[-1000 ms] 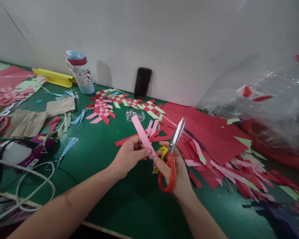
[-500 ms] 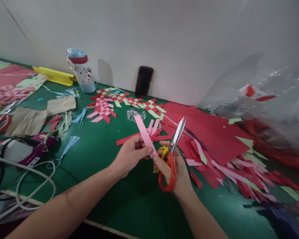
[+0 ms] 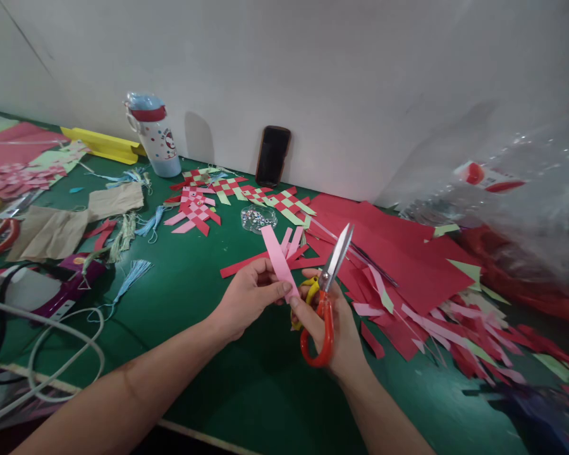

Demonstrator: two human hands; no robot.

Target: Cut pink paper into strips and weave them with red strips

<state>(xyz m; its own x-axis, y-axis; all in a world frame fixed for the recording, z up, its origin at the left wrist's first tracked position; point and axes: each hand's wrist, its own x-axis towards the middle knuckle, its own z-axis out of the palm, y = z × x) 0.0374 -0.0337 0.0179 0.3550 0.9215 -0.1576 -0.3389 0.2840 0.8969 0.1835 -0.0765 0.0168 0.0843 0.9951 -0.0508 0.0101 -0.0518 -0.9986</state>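
A pink paper strip (image 3: pixel 277 255) is pinched between the thumb and fingers of my left hand (image 3: pixel 255 292). Its lower end meets the thumb of my right hand (image 3: pixel 336 328), which also keeps a pair of scissors (image 3: pixel 330 272) in its grip. The scissors have one orange and one yellow handle, and their blades point up and away with the tips close together. Just beyond the hands lie red strips (image 3: pixel 239 265) and shorter pink strips (image 3: pixel 294 239), partly hidden by my left hand and the held strip. The right fingers are partly covered by the handles.
Woven paper pieces (image 3: pixel 194 212) and a clear dish of beads (image 3: pixel 258 218) lie behind the hands. A phone (image 3: pixel 273 155) leans on the wall near a bottle (image 3: pixel 159 142). Red sheets (image 3: pixel 393 253) and scraps spread rightward. Tassels (image 3: pixel 131 278) and a white cable (image 3: pixel 71 328) are left.
The upper end of the pink strip has dipped slightly and shifted a little to the right. Both hands and the scissors stay almost in place.
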